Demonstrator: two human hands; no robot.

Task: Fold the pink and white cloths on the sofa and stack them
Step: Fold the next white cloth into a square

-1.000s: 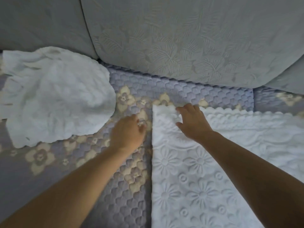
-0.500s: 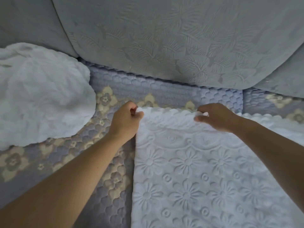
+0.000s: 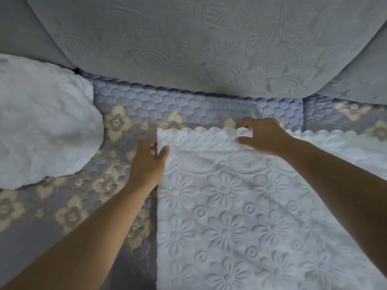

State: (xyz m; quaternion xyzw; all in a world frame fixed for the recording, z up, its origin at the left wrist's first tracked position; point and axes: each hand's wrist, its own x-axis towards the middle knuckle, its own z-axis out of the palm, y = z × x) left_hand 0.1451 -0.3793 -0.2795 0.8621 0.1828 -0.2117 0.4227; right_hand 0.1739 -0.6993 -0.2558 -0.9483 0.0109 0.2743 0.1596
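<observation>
Forearms are reaching in from the near edge, one on each side of a white embossed cloth (image 3: 230, 216) that is lying flat on the sofa seat (image 3: 88, 206), its floral pattern facing up and its straight left edge running away from the viewer. The left hand (image 3: 147, 162) is sitting at that edge near the far left corner, thumb lying on the cloth and fingers curling by the border; whether it is actually gripping the fabric I cannot tell. Farther along, the right hand (image 3: 262, 136) is pinching the scalloped far hem, bunching a small fold between thumb and fingers. Off to the left, well apart, a crumpled white cloth (image 3: 41, 126) is resting on the quilted flowered seat. Beyond everything, grey back cushions (image 3: 188, 42) are standing against the seat.
</observation>
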